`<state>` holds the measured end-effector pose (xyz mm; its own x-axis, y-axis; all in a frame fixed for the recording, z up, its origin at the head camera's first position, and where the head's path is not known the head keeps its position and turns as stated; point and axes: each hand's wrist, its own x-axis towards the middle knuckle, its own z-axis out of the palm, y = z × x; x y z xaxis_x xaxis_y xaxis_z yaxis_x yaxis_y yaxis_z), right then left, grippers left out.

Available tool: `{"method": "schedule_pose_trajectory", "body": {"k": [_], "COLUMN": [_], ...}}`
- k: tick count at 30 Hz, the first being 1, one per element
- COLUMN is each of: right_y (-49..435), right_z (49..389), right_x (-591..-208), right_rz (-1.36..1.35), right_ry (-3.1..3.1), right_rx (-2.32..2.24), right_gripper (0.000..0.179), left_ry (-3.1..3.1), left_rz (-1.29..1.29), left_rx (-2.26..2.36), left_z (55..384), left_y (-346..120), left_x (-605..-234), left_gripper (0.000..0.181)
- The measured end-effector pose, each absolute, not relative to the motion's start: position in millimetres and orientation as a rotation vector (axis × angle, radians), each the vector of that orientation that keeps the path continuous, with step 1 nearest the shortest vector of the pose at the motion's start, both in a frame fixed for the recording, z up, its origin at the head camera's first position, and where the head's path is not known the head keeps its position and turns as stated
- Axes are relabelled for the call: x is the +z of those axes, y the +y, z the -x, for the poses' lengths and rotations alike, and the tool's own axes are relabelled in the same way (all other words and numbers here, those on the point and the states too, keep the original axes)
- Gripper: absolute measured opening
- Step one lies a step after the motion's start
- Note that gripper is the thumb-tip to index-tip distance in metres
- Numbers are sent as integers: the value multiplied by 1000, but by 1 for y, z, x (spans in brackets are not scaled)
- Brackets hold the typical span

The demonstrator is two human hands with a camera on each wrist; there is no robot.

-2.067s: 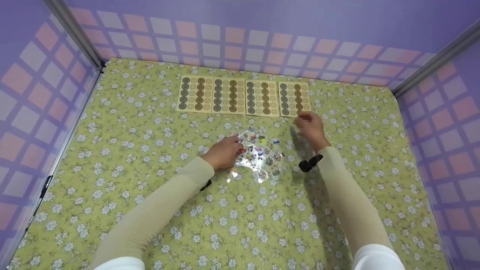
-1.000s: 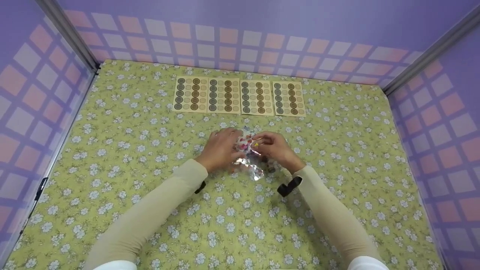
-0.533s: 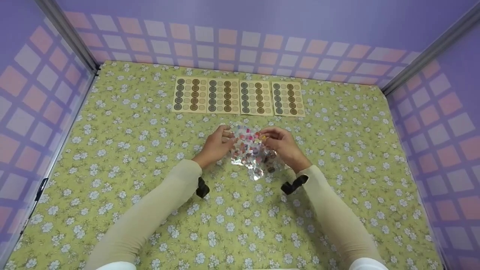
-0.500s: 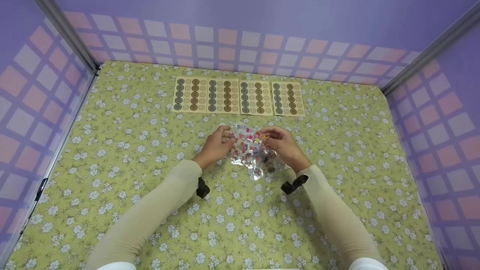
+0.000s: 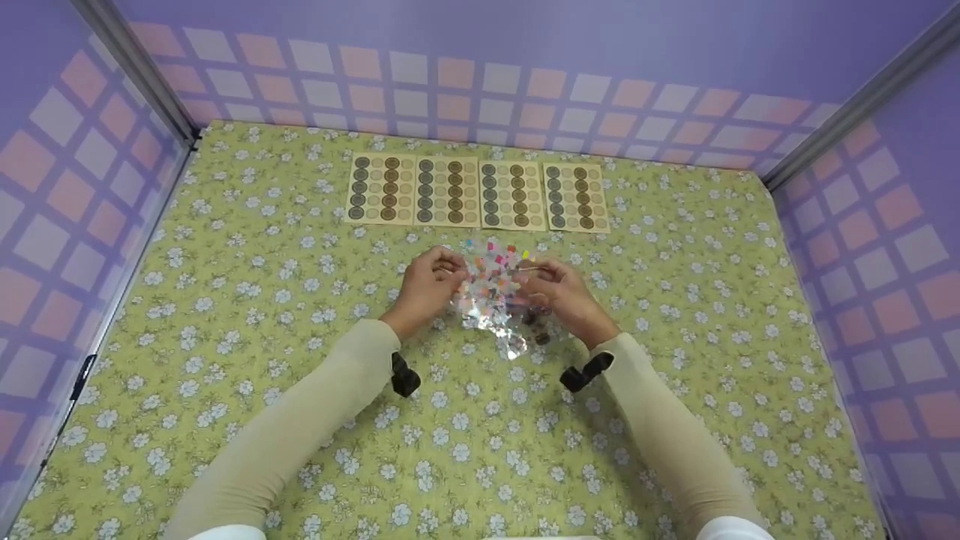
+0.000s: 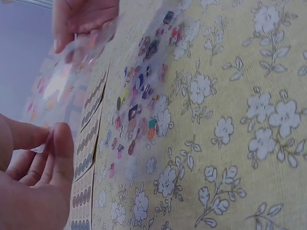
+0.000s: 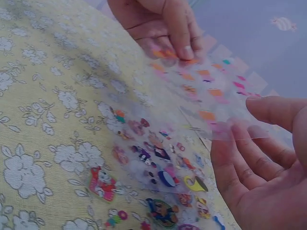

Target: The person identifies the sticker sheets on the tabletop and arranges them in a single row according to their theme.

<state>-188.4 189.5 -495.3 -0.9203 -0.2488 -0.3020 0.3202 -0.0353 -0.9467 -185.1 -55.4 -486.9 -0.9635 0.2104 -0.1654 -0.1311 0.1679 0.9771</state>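
A clear sticker sheet point(image 5: 491, 262) with small pink and orange pieces is stretched between both hands, above the cloth. Its left edge is pinched between thumb and fingers of the left hand point(image 5: 427, 289). On the other side, the right hand point(image 5: 564, 296) holds the sheet, with the thumb over it and the fingers beneath in the right wrist view. Below lie more clear sticker sheets point(image 5: 514, 345) with colourful little pictures. One such picture sheet point(image 6: 136, 100) lies flat on the cloth in the left wrist view. Overlap and glare hide how many sheets there are.
Several cream cards point(image 5: 381, 189) with rows of grey, brown and pale circles lie in a line beyond the hands. A flowered yellow-green cloth point(image 5: 300, 420) covers the table. Purple checked panels point(image 5: 540, 82) enclose the back and sides.
The right hand has come from the rightmost card's near edge down to the stickers. A clear sheet has been lifted from the pile and is now held between both hands.
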Motion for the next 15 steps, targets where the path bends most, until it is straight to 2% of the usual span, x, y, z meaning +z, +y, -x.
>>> {"method": "schedule_pose_trajectory", "body": {"k": [2, 11, 15], "right_y": [187, 178, 176], "right_z": [187, 185, 185], "right_x": [-497, -500, -500], "right_rz": [-63, -63, -85], "right_ry": [1852, 1944, 1972], "right_rx": [-2019, -2048, -2019], "right_gripper": [38, 26, 29], "left_ry": [2157, 2062, 2089], "left_rz": [-46, 16, 4], "left_rx": [1921, 1986, 2002], "left_z": [185, 174, 171], "left_y": [-55, -60, -65], "left_x": [-486, -492, -497], "left_gripper": [17, 43, 42]}}
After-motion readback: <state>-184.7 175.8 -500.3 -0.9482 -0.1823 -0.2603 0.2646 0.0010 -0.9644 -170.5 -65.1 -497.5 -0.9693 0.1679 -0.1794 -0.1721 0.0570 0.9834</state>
